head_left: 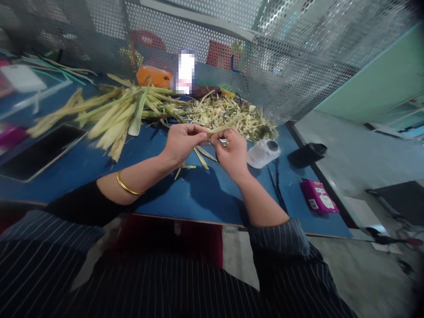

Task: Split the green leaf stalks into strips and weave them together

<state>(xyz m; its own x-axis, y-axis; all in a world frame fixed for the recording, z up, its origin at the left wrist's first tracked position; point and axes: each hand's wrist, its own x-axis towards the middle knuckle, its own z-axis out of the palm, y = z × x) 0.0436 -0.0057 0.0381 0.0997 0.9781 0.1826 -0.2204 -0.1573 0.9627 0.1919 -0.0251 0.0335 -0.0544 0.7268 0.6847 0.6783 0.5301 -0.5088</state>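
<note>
Over the blue table point(202, 203), my left hand point(181, 143) and my right hand point(233, 154) meet fingertip to fingertip. Between them runs a pale green strip of corn husk point(224, 127), pinched by both. A small shiny metal piece with a bit of yellow point(224, 141) shows in my right hand; its kind is hidden by the fingers. Just below my hands, a few narrow husk strips point(201, 158) lie on the table. Behind them is a heap of short husk pieces point(228, 112), and to the left a bundle of long husks point(115, 110).
A spool in white wrapping point(263, 153), a black spool point(307, 154) and a purple packet point(319, 196) stand at right. A dark tablet-like device point(43, 152) lies at left. An orange packet point(154, 77) and a lit screen point(185, 70) are against the perforated metal panel point(205, 26).
</note>
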